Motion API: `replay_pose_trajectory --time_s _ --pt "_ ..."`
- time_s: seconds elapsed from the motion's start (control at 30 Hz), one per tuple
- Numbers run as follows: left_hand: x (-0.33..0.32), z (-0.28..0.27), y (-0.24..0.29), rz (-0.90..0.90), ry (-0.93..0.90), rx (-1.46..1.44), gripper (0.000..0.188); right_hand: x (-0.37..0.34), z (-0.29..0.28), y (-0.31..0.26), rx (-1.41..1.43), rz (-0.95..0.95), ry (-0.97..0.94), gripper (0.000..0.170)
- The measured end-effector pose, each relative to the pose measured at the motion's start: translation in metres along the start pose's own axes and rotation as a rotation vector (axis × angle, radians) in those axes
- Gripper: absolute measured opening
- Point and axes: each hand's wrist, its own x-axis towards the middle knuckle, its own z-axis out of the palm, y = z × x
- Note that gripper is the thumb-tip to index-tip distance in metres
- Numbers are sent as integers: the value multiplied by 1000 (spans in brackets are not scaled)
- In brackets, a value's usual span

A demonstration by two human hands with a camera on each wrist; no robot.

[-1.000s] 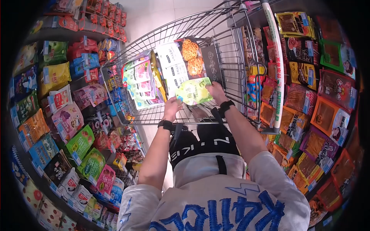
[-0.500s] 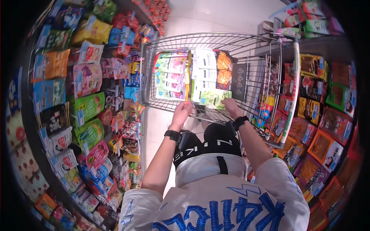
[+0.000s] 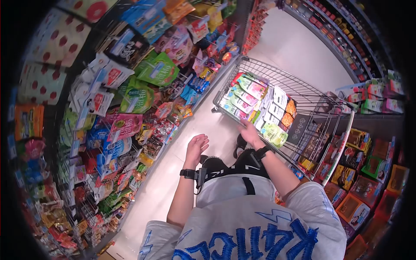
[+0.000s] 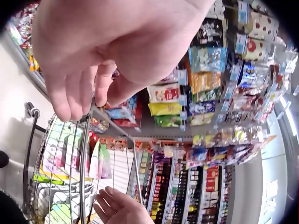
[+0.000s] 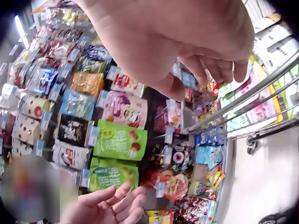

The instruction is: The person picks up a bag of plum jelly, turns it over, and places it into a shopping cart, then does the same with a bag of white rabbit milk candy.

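Note:
In the head view the left hand (image 3: 197,148) hangs over the aisle floor, fingers loosely bent, holding nothing. Beside the cart's near edge is the right hand (image 3: 250,133), its fingers near the wire rim; contact cannot be told. Inside the cart (image 3: 318,92) lie rows of packets: green and pink ones (image 3: 242,96) at the left, white ones (image 3: 275,106) in the middle and a light green one (image 3: 274,134) nearest the person. Both wrist views show relaxed, empty fingers, on the left hand (image 4: 93,56) and on the right hand (image 5: 187,51).
A shelf of hanging snack bags, among them green bags (image 3: 157,69), runs along the left. On the right stand more shelves with packets (image 3: 363,186). Pale floor (image 3: 147,208) lies between the left shelf and the person. Further shelves (image 3: 333,34) stand beyond the cart.
The view has turned toward the left shelf, and the cart appears further right. The right hand has let go of the light green packet. The left hand has moved away from the cart.

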Motion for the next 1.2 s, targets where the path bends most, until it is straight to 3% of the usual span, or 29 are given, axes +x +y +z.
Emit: replay_pose_trajectory --time_s 0.27,0.6,0.83,1.0,1.07,1.13,1.2 --pt "-86 -120 36 145 -92 103 32 -55 123 -101 52 -100 -240 50" --pt "-138 -235 62 407 116 -175 29 -81 230 -236 155 -306 -541 41" --pt "-129 -284 132 596 277 -230 34 -66 296 -352 277 -463 -796 40" --pt "-121 -316 211 721 401 -214 34 -54 332 -453 226 -631 -851 53" --pt "-109 -335 233 749 410 -234 37 -24 365 -471 348 -586 -935 58" --pt "-98 -350 255 660 481 -222 37 -4 387 -494 262 -784 -846 60" --pt "-81 -363 266 744 526 -208 38 9 399 -512 232 -814 -812 60"
